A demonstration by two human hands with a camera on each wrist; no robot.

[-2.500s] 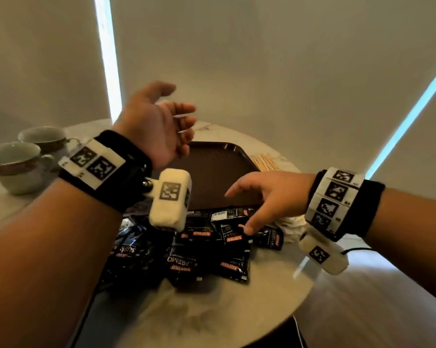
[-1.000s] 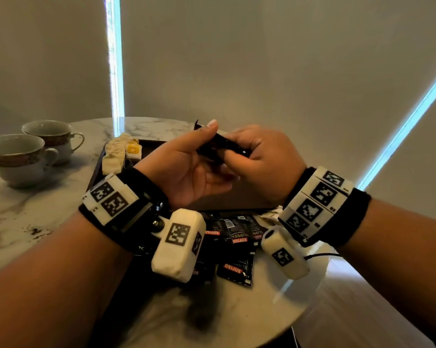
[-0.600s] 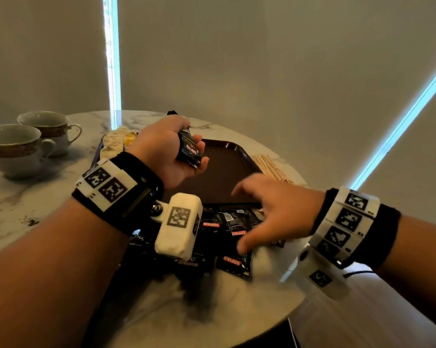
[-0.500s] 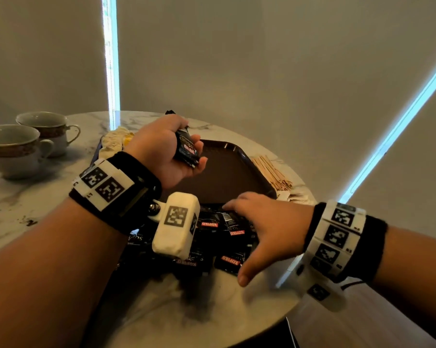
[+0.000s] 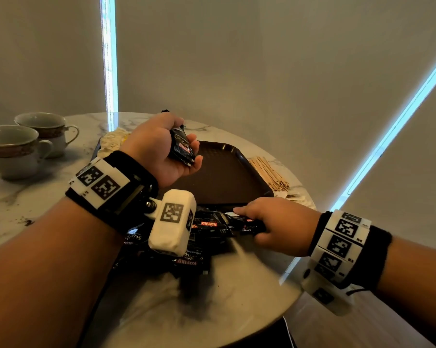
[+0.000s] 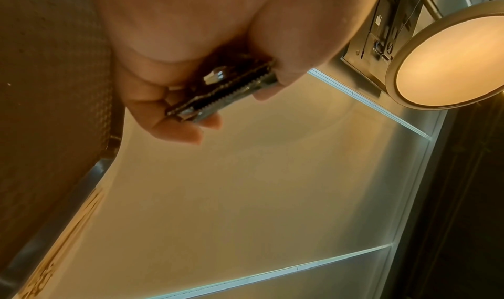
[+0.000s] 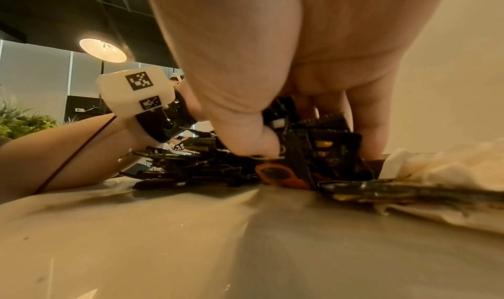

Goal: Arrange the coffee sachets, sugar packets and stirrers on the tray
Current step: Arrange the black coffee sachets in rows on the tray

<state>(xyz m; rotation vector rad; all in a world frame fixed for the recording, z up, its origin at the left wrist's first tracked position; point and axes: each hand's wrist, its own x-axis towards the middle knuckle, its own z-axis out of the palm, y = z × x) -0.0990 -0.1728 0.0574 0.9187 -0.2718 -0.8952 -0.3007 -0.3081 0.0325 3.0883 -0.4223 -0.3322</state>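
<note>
Coffee sachets (image 5: 187, 242), black with red labels, lie in a loose heap on the near part of the round marble table (image 5: 212, 297), just in front of the near edge of the brown tray (image 5: 227, 172); the tray sits at the middle of the table, and what shows of its floor is bare; pale sugar packets (image 5: 111, 143) are piled at its far left corner, though I cannot tell whether they lie on it or beside it; a bundle of wooden stirrers (image 5: 267, 172) lies on the table just right of the tray, apart from its rim.

The left hand (image 5: 159, 149) is raised over the left part of the tray, its fingers curled round a few stacked sachets (image 5: 182, 146); from the left wrist the serrated edges of that held stack (image 6: 221, 96) show between thumb and fingers; the right hand (image 5: 277, 224) is down at the right side of the heap, thumb and fingers closed on one sachet (image 5: 247, 223); from the right wrist the thumb (image 7: 245, 135) presses on top of the dark packets (image 7: 313, 152) while the fingers reach behind them.

Two teacups (image 5: 23, 144) stand at the far left of the table, well apart from the tray; crumpled white paper (image 7: 436, 170) lies just right of the heap.
</note>
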